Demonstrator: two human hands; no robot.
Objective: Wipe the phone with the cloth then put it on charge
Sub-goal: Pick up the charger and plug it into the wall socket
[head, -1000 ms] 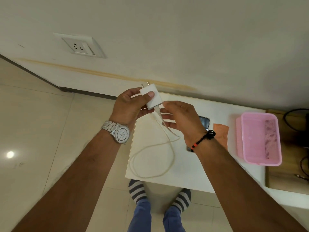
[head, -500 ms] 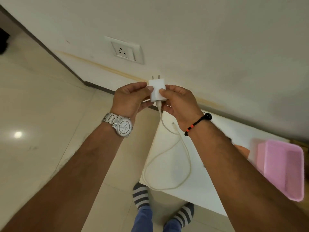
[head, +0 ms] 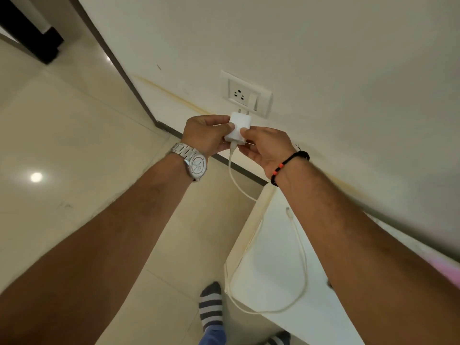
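I hold the white charger plug point(head: 238, 129) between both hands: my left hand point(head: 207, 135) pinches its near side with thumb and fingers, my right hand point(head: 263, 148) pinches the other side, so both are closed on it and neither is free. A second ago this grip sat low over the white table point(head: 271, 270); since then I have carried it up and across to the wall, and the wall socket point(head: 245, 94), which was well off to the upper left of my hands, now stands just above and slightly right of the plug's two pins, near but not yet touching. The white cable point(head: 302, 260) trails down from under my grip and loops over the table's edge, its free end lying loose on the top. The phone is no longer in view, somewhere behind my right arm I judge. So the charging half is under way: pins to the socket next, I reckon, then cable to phone.
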